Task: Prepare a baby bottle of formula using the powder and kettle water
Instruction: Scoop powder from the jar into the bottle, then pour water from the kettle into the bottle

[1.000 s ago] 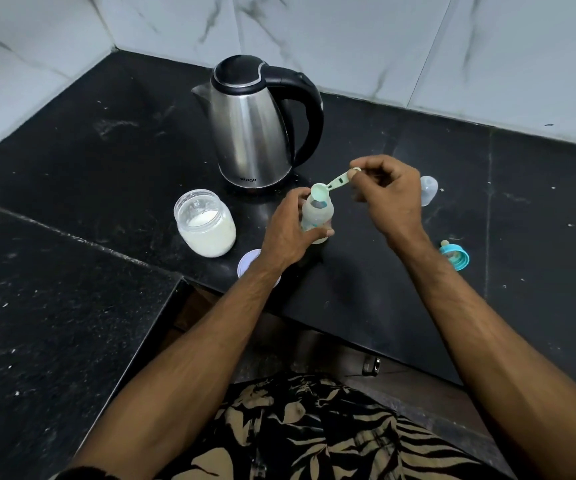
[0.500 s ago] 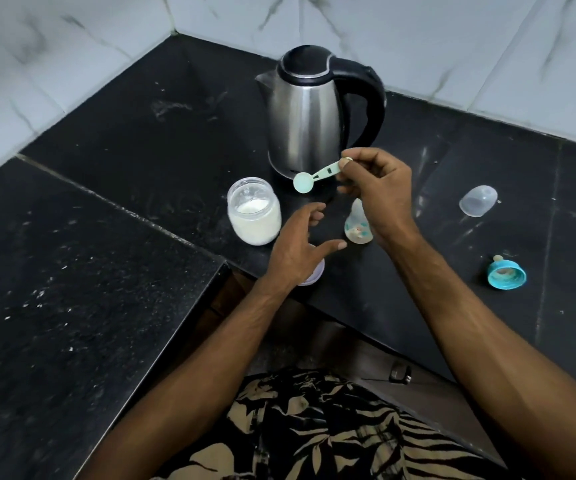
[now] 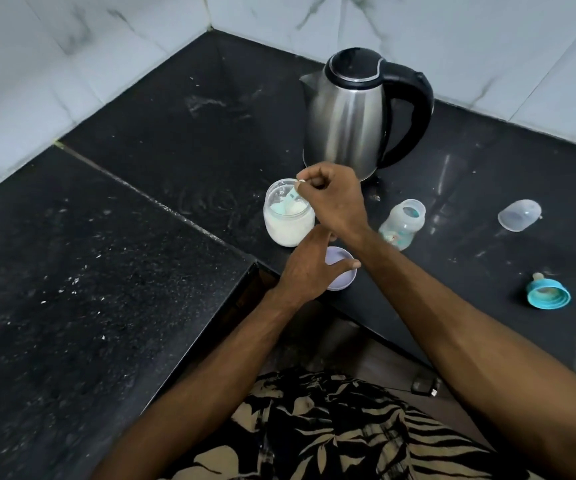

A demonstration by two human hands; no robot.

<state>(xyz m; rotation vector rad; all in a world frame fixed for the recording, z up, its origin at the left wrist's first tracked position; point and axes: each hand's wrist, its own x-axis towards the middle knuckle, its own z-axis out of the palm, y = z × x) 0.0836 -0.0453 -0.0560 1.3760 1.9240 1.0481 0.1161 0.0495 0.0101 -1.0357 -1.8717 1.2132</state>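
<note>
Powder jar (image 3: 288,221), clear and half full of white powder, stands on the tabletop (image 3: 141,306) before the kettle (image 3: 345,116), right hand (image 3: 335,199) pinching a scoop (image 3: 291,199) dipped inside, left hand (image 3: 309,263) relaxed open beside it.

Bare forearms, patterned garment below

Both arms are uncovered from the frame's near edge up to the wrists, with no sleeve, watch, band or ring showing on either; the left hand (image 3: 309,263) and the right hand (image 3: 335,199) are bare as well. Near the lower middle lies a garment (image 3: 342,431) of black cloth printed with large tan leaves, their blades cut by thin dark stripes, spreading from near centre toward the near right.
</note>
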